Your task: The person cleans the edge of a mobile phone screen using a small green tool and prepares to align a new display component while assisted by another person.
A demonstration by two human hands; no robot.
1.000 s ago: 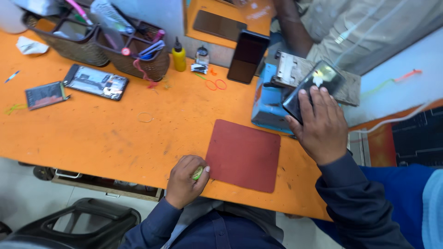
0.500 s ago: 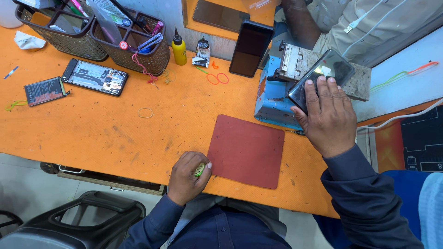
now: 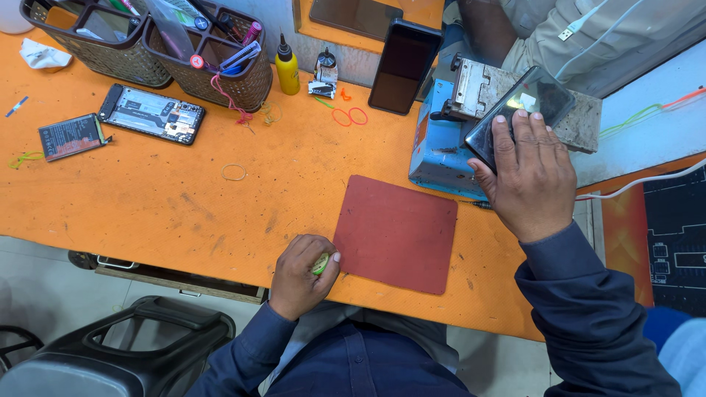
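A dark phone (image 3: 519, 110) is pressed flat by the spread right hand (image 3: 531, 178) onto the blue machine (image 3: 441, 140), apparently to steady it, while a small green object (image 3: 321, 263) is pinched in the closed left hand (image 3: 300, 276) beside the red mat (image 3: 396, 232) on the table (image 3: 147, 198).

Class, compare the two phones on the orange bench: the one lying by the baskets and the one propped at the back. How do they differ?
The phone by the baskets lies flat with its back cover off, its insides showing. The phone at the back leans upright against the ledge, closed, its face dark and glossy. Neither hand touches either one. Both are slim rectangles.
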